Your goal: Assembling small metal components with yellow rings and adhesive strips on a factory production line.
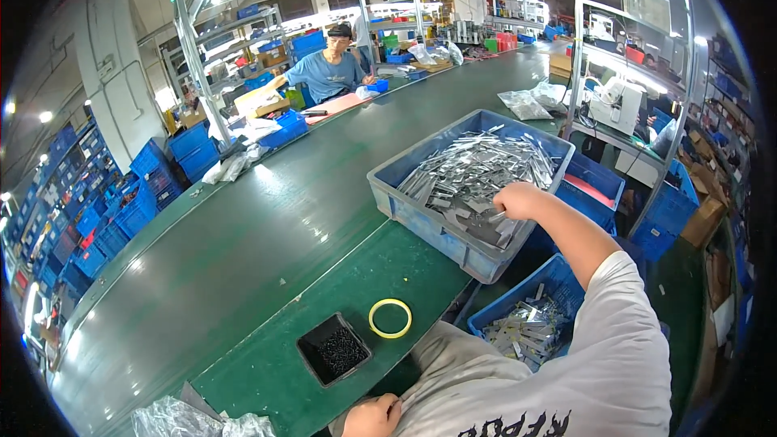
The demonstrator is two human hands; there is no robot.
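Observation:
My right hand (515, 201) reaches into a blue plastic bin (421, 218) heaped with flat silver metal strips (477, 170); its fingers curl down among the strips and close around a few of them. My left hand (371, 417) rests at the bottom edge, fingers pinched on the hem of my light shirt. Between the hands, on the green table top, lie a yellow tape ring (390, 318) and a small black tray of dark screws (333, 349).
A second blue bin (518, 291) with metal parts sits low at my right. A long green conveyor (267, 218) runs away from me. A person in a blue shirt (328, 73) sits at its far side. Crumpled clear plastic (194, 421) lies bottom left. Shelving stands right.

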